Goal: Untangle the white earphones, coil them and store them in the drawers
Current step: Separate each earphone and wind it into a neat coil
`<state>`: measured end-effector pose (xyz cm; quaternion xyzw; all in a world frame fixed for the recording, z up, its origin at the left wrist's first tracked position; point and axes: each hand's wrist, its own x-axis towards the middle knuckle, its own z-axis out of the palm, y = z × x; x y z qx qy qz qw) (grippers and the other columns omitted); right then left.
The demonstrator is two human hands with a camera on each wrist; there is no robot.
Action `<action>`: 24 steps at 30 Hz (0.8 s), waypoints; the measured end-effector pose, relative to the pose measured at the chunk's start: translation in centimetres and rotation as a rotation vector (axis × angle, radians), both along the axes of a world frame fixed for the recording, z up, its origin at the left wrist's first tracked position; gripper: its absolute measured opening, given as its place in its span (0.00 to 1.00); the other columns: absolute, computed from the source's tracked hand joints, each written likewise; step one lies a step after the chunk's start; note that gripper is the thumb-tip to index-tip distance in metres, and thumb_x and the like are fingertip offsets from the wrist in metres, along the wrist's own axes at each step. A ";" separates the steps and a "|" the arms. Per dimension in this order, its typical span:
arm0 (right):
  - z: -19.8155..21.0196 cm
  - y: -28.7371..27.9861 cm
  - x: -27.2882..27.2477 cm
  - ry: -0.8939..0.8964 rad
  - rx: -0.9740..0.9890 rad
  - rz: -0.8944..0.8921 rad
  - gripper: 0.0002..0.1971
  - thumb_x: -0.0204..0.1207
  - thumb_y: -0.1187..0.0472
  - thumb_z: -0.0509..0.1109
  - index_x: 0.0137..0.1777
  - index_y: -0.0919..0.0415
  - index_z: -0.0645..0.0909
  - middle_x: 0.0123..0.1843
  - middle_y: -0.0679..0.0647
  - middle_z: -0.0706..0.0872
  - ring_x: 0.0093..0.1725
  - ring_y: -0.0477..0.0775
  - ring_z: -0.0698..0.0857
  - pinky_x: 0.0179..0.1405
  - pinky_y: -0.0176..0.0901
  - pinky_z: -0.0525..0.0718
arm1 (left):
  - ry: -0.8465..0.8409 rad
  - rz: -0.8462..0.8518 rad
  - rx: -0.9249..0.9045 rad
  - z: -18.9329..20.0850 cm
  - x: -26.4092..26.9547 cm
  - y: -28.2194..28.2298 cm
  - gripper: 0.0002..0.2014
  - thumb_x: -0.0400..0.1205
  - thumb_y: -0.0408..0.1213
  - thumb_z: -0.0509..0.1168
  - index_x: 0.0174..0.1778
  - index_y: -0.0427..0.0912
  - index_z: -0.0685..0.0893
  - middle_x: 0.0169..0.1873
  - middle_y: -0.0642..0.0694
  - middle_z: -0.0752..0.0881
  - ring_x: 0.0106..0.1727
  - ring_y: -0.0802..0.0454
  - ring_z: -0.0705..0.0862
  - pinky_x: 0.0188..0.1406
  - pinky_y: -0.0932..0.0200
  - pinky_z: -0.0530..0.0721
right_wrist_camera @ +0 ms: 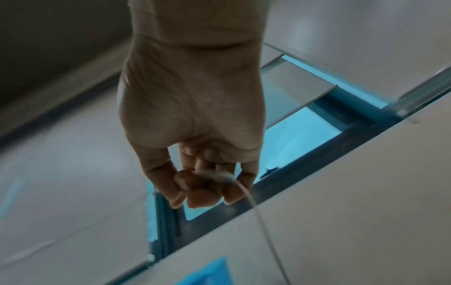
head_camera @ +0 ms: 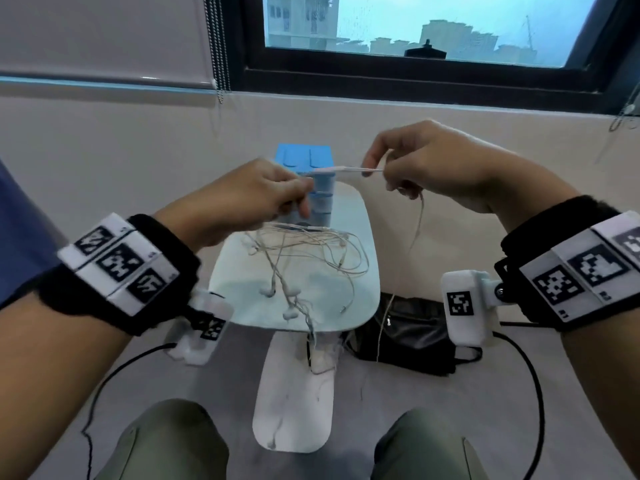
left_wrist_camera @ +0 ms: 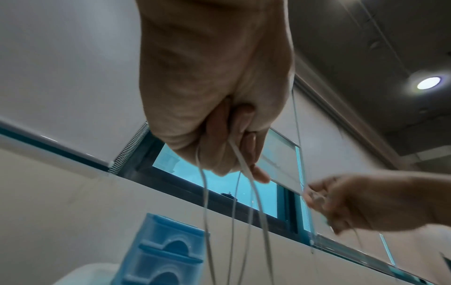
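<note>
In the head view, a short taut run of white earphone cable [head_camera: 346, 169] is held stretched between the 2 raised hands. It is pinched at one end by the curled fingers of the left hand [head_camera: 252, 199] and at the other by the thumb and fingers of the right hand [head_camera: 429, 168]. From the right hand a loose strand is seen hanging down past the table edge. Most of the white earphones [head_camera: 298, 268] lie as a tangled heap, with several earbuds showing, on the small white table [head_camera: 363, 299]. The blue drawers [head_camera: 308, 181] stand at the table's far end, behind the hands; whether any drawer is open cannot be told. A black bag [head_camera: 408, 334] is seen on the floor beside the table.

In the left wrist view, the left hand [left_wrist_camera: 214, 96] is closed round a flat white strand [left_wrist_camera: 244, 164], and at least 3 strands hang below it. The right hand [left_wrist_camera: 361, 204] is seen beyond, blurred, and the blue drawers [left_wrist_camera: 165, 254] below.

In the right wrist view, the fingers of the right hand [right_wrist_camera: 195, 135] are curled round a thin cable [right_wrist_camera: 253, 204] that trails downward.

The task is judged to be early: untangling is under way, nothing is coiled, and nothing is seen stored.
</note>
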<state>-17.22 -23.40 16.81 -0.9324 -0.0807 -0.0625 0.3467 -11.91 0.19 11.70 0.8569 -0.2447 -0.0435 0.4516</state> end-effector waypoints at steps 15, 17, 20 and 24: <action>-0.5 0.4 -0.3 -0.079 0.270 -0.189 0.24 0.92 0.45 0.54 0.51 0.64 0.83 0.37 0.64 0.88 0.27 0.56 0.87 0.29 0.43 0.75 | 0.083 0.035 0.225 -1.9 -1.7 4.4 0.15 0.89 0.47 0.65 0.49 0.46 0.96 0.41 0.61 0.89 0.24 0.70 0.78 0.42 0.62 0.82; 1.3 2.3 -1.4 -0.137 0.335 -0.051 0.23 0.92 0.46 0.54 0.53 0.64 0.82 0.42 0.67 0.87 0.35 0.61 0.92 0.38 0.51 0.84 | 0.103 -0.029 0.175 -2.3 -2.0 4.0 0.15 0.88 0.50 0.66 0.48 0.49 0.96 0.56 0.51 0.91 0.25 0.61 0.73 0.27 0.68 0.68; 3.0 4.4 -2.4 -0.334 0.205 0.133 0.23 0.93 0.49 0.53 0.58 0.68 0.83 0.52 0.61 0.90 0.50 0.53 0.92 0.55 0.46 0.85 | 0.128 -0.142 0.035 -3.2 -2.4 2.5 0.17 0.88 0.50 0.64 0.49 0.45 0.96 0.67 0.57 0.87 0.25 0.60 0.65 0.25 0.68 0.64; 4.2 6.3 -2.3 -0.568 -0.172 0.235 0.23 0.92 0.48 0.54 0.53 0.63 0.86 0.56 0.54 0.87 0.59 0.45 0.84 0.65 0.45 0.82 | 0.125 -0.273 -0.138 -5.0 -3.5 -0.8 0.19 0.91 0.45 0.61 0.50 0.39 0.95 0.72 0.60 0.84 0.24 0.61 0.66 0.28 0.60 0.59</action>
